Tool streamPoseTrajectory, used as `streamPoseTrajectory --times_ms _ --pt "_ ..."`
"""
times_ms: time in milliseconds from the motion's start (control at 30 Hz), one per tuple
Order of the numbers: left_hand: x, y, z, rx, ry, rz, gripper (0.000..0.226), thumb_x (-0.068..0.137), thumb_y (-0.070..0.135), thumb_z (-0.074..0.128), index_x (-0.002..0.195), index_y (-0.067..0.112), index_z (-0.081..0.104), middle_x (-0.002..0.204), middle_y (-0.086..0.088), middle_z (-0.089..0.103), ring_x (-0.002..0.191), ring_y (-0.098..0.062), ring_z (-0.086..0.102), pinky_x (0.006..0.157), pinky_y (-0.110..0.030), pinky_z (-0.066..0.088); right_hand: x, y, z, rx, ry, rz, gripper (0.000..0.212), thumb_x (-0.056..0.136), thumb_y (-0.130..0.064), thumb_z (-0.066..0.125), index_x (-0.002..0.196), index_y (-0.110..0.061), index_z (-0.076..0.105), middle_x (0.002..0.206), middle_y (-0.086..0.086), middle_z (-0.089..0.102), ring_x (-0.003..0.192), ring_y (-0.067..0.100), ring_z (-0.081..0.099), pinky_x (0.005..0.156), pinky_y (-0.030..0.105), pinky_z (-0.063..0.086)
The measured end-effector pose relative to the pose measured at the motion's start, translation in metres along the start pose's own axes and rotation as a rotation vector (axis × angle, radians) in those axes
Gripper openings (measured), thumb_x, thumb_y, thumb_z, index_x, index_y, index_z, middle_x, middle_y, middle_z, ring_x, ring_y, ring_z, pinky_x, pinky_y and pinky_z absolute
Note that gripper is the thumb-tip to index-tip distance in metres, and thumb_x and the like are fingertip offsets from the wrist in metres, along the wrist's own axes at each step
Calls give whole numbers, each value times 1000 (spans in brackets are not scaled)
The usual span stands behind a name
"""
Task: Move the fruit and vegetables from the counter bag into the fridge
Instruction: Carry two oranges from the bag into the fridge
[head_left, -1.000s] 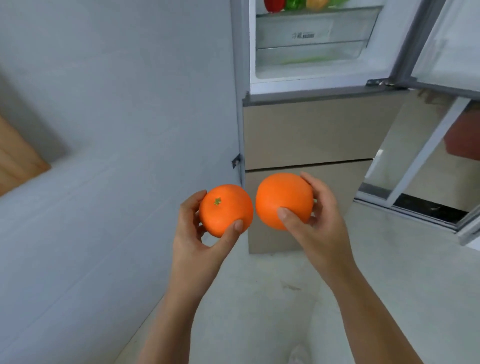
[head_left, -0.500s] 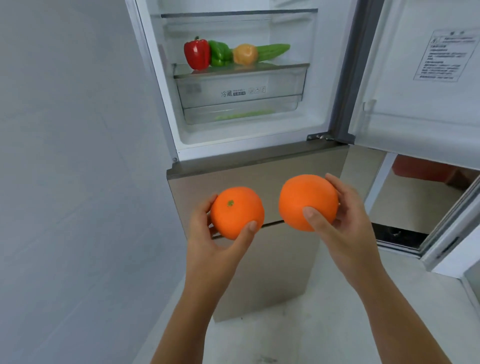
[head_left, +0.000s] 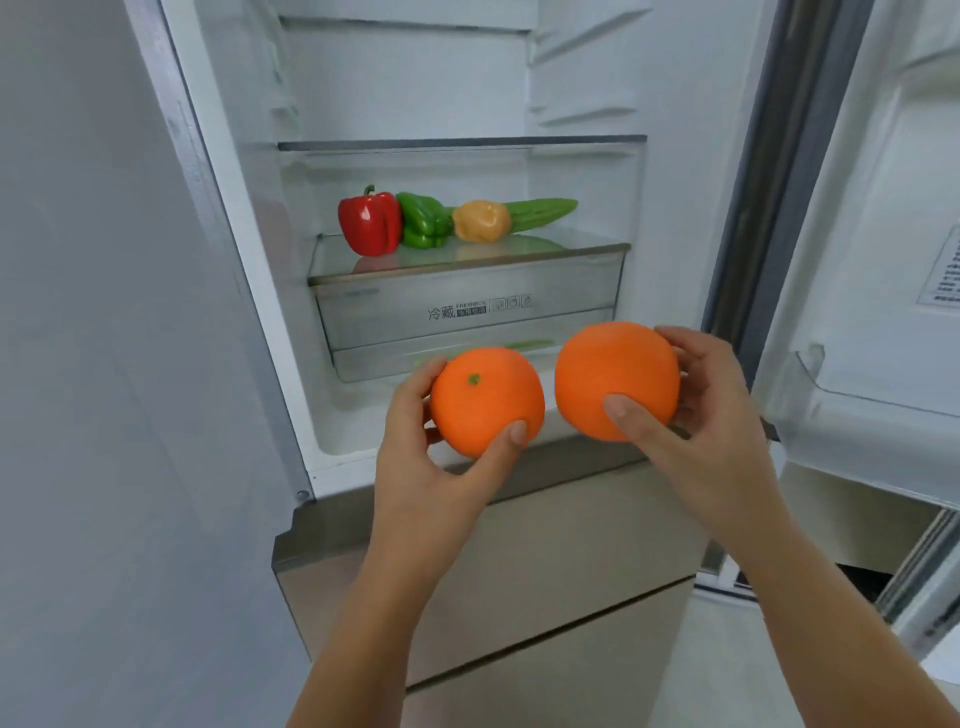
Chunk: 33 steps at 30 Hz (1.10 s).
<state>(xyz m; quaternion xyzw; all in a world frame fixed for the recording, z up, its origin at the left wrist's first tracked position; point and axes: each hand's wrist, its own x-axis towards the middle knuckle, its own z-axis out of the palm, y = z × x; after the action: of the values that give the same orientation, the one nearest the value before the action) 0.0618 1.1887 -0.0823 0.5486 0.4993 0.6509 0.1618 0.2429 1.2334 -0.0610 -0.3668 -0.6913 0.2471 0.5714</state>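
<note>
Both hands raised nearer open fridge (head_left: 260, 312); left hand (head_left: 431, 467) grips orange (head_left: 485, 402), right hand (head_left: 706, 431) grips second orange (head_left: 615, 379).

The left hand (head_left: 415, 457) holds a round orange fruit with a green stem spot (head_left: 485, 400), just left of a second round orange fruit (head_left: 615, 379) in the right hand (head_left: 711, 431). Both are in front of the open white fridge (head_left: 363, 78). Behind them, on the glass shelf (head_left: 467, 260) above the clear plastic drawer (head_left: 467, 317), stand left to right a red bell pepper (head_left: 370, 223), green bell pepper (head_left: 423, 221), yellow-orange pepper (head_left: 480, 221) and long green cucumber-like vegetable (head_left: 543, 212). The open white fridge door (head_left: 883, 312) lies right.
</note>
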Motion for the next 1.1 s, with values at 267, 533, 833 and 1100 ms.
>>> streamPoseTrajectory --times_ms 267,533,833,1100 --pt "95 -12 -8 3 24 130 71 59 55 68 123 36 44 118 23 49 104 -1 53 81 -24 49 94 7 36 -10 4 -153 59 58 -59 67 108 -49 36 111 -27 43 96 -15 49 67 6 45" --pt "164 -8 6 55 161 217 69 58 57 67 120 39 44 119 18 50 101 0 54 75 -16 48 184 11 52 23 33 -311 56 61 -58 61 113 -43 44 113 -21 48 97 0 53 68 11 46" --pt "239 23 20 164 268 304 64 62 48 68 120 37 42 114 19 49 94 5 54 65 -6 45 289 9 60 -80 0 -463 63 67 -54 61 125 -34 43 121 -10 43 100 7 45 72 14 39" --pt "320 36 5 375 297 311 53 70 37 74 114 34 44 108 13 49 94 -9 51 71 -16 44 383 6 71 -147 -159 -464 58 71 -44 71 123 -31 48 114 -7 44 98 11 43 77 24 34"
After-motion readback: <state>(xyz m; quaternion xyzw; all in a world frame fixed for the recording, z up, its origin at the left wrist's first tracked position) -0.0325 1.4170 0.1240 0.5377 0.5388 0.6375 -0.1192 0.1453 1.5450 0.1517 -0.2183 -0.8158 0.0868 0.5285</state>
